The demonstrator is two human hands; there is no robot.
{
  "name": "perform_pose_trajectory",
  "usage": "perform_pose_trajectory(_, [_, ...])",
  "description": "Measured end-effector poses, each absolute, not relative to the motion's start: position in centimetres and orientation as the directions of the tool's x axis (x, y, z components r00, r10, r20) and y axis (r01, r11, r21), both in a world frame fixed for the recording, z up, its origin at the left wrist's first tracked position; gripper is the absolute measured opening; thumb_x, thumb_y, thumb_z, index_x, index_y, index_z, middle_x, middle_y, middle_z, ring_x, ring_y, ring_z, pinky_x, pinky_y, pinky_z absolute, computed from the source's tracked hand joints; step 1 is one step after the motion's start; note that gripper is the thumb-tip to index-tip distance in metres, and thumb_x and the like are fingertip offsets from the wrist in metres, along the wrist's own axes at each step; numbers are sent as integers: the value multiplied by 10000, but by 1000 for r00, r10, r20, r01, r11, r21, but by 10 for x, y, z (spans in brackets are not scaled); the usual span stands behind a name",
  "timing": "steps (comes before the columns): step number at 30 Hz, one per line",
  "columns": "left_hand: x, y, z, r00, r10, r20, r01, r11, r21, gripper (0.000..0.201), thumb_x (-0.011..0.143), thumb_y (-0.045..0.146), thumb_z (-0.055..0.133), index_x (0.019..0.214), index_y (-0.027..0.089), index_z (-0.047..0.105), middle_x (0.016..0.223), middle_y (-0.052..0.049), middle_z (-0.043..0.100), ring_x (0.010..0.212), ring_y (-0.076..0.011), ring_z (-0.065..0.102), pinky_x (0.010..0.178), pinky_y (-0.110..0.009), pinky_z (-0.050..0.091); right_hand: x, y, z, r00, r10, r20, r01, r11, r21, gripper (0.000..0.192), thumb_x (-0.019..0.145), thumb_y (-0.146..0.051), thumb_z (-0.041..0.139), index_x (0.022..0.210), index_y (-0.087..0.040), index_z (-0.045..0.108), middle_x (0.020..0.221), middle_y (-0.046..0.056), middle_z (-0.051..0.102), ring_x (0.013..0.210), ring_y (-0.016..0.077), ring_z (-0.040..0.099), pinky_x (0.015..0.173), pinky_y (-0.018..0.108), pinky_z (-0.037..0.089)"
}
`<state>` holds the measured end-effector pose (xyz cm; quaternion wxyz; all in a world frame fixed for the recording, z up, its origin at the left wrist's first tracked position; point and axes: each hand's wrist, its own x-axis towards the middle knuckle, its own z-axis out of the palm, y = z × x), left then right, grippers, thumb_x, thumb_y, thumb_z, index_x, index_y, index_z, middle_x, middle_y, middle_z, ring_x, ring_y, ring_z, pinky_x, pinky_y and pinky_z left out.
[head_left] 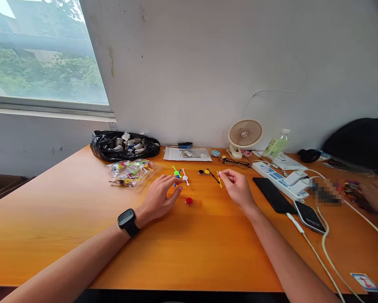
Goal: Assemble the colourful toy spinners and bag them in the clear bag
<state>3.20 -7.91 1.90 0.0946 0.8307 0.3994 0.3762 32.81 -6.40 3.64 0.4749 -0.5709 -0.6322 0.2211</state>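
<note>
A bag lies left of the left hand. A cap sits between the hands. Two phones lie right of the right hand.

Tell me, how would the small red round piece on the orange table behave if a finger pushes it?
The small red round piece looks tiny and probably plastic, so likely very light. It lies apart from both hands on the smooth glossy orange table, so a push would probably make it slide easily. If it is a flat disc it should not roll, but its shape is too small to tell.
</note>
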Motion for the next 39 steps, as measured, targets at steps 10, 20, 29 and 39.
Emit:
perform_pose_trajectory(10, [19,-63,11,327,889,320,765,-447,463,249,961,156,478,1007,237,709,923,-38,772,801,-232,702,690,-312,438,352,-48,11,22,961,275,947,68,-313,306,990,-317,578,1228,-166,698,979,99,701,836,225,636,670,312,389])
perform_pose_trajectory(20, [21,-63,8,342,896,284,794,-436,423,235,928,167,479,914,242,702,839,-38,755,718,-215,664,624,-293,335,354,-44,9,57,956,288,942,44,-333,185,984,-205,574,1100,-178,715,1014,90,733,891,228,663,687,312,390])
perform_pose_trajectory(29, [22,-64,12,349,905,244,810,-422,407,229,924,176,478,914,231,701,853,-45,760,727,-209,663,617,-295,327,358,-40,6,97,951,293,942,8,-335,120,974,-187,593,968,-178,712,985,78,719,866,202,644,658,282,364])
perform_pose_trajectory(39, [22,-65,12,356,906,229,799,-422,429,254,942,152,443,947,243,680,976,-43,779,867,-236,700,692,-298,382,360,-38,3,54,933,355,943,69,-327,121,953,-174,598,914,-192,711,960,71,709,859,204,637,650,285,355])
